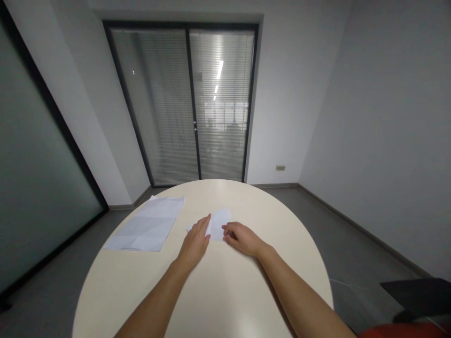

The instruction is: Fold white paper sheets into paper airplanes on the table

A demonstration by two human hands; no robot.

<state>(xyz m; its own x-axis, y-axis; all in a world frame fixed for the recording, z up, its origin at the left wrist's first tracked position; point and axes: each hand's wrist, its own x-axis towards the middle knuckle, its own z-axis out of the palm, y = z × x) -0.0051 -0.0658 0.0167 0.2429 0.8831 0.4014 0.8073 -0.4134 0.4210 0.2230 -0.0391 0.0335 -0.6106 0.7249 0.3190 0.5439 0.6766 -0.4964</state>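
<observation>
A small white piece of paper (219, 224) lies on the round table (225, 281), between my two hands. My left hand (196, 238) rests over its left part with the fingers stretched out and close together, pressing it flat. A bit of the paper shows past the far side of that hand. At the paper's right edge is my right hand (241, 237), its fingers curled in and the index fingertip touching the sheet. Whatever those curled fingers hold, if anything, is too small to make out.
A stack of creased white sheets (148, 225) lies at the table's left. Beyond the table stand glass doors with blinds (169, 108). At the lower right are a dark flat object (419, 295) and something red (398, 331). A wall socket (280, 167) is low on the far wall.
</observation>
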